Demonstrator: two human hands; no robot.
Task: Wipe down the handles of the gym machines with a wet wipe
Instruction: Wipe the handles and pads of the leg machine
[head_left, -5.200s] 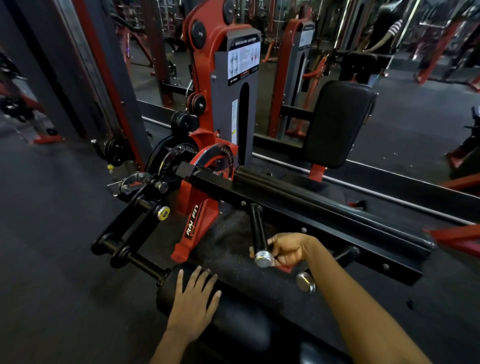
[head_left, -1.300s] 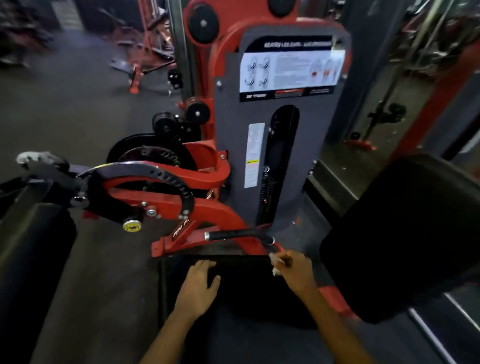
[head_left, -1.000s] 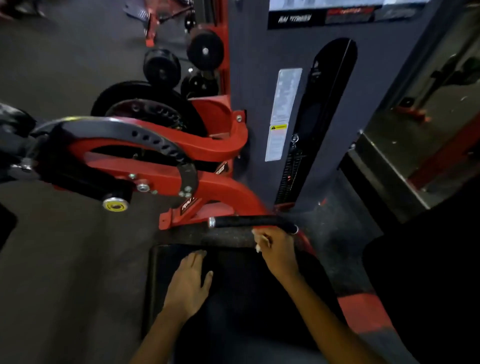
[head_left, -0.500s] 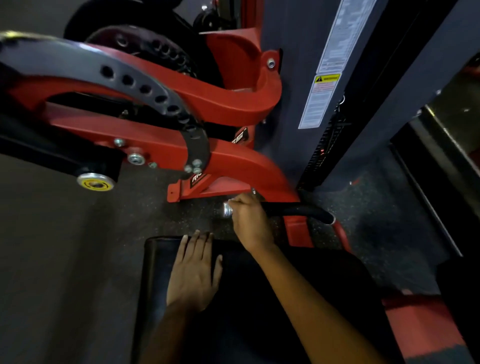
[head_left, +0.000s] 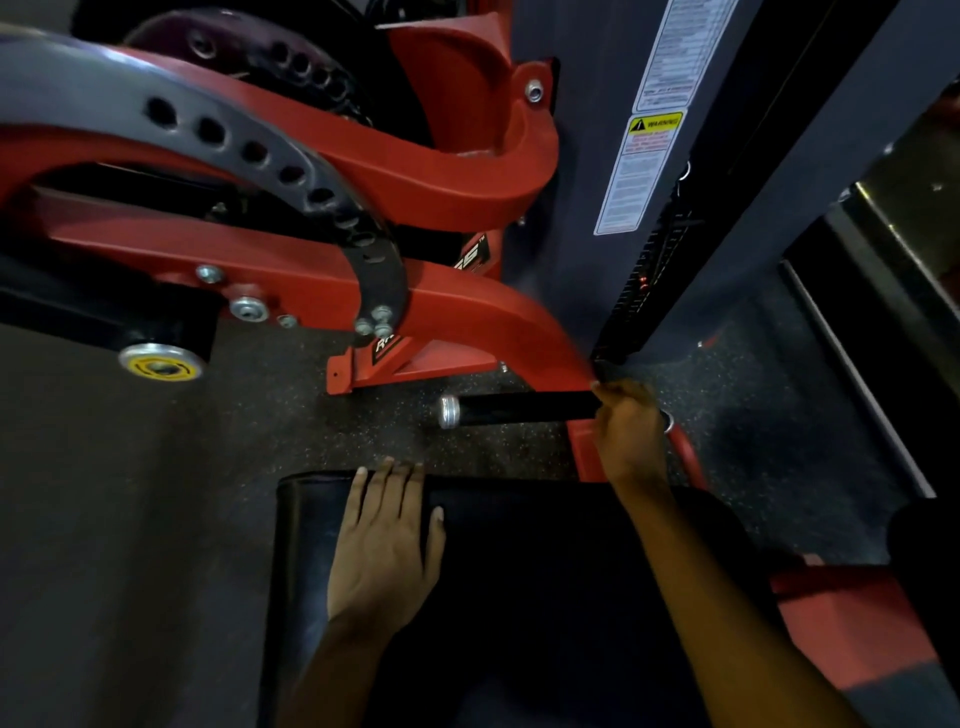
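Black foam covers the one handle (head_left: 524, 408) in view, a short horizontal bar with a single silver cap (head_left: 448, 411) at its free left end; it juts out low over the speckled floor (head_left: 291, 431), just in front of the red machine frame (head_left: 447, 317); two hands show, and one black seat pad (head_left: 519, 571) beneath them. No wipe can be made out; whether one sits inside the right fist cannot be told.

The right hand (head_left: 631, 434) reaches forward from the lower right on a long straight forearm; its fingers are curled round the right, inner end of the handle, knuckles up, hiding that end and its joint with the red upright. The left hand (head_left: 387, 540) lies palm down on the front part of the seat pad, fingers straight and close together, tips reaching the pad's front edge, thumb out to the right; it holds nothing.

Around them: a grey curved plate (head_left: 234, 140) with a row of round holes arches over the red frame; one yellow-centred round knob (head_left: 160, 362) sits at lower left under a black block; a grey weight-stack shroud (head_left: 587, 171) rises at right and carries a white label strip with a yellow warning patch (head_left: 653, 124); a red block (head_left: 852, 623) shows at lower right beside the right forearm.
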